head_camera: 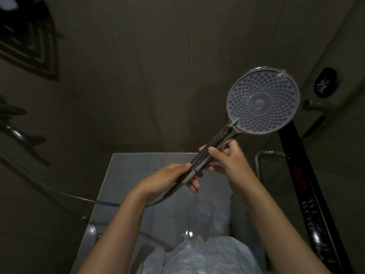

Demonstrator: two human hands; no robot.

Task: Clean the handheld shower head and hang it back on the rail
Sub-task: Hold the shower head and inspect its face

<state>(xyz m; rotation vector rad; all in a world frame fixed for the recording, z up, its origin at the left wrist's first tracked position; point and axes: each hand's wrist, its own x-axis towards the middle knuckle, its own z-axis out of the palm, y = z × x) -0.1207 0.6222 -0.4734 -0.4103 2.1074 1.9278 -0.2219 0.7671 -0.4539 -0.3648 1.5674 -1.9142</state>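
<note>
Chrome shower head [262, 100] tilts up-right, left hand [167, 178] gripping its handle base, right hand [227, 161] pinching mid-handle.

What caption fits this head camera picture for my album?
Both hands, left hand and right hand, hold the shower head by its chrome handle, nozzle face toward the camera.

Below you lies a pale grey tiled floor [130, 163], wet and catching 2 small glints of light. A ceiling vent [33, 50] with nested square louvres sits upper left. On your right, a black panel [308, 190] carries red and white lettering you can't read.
</note>
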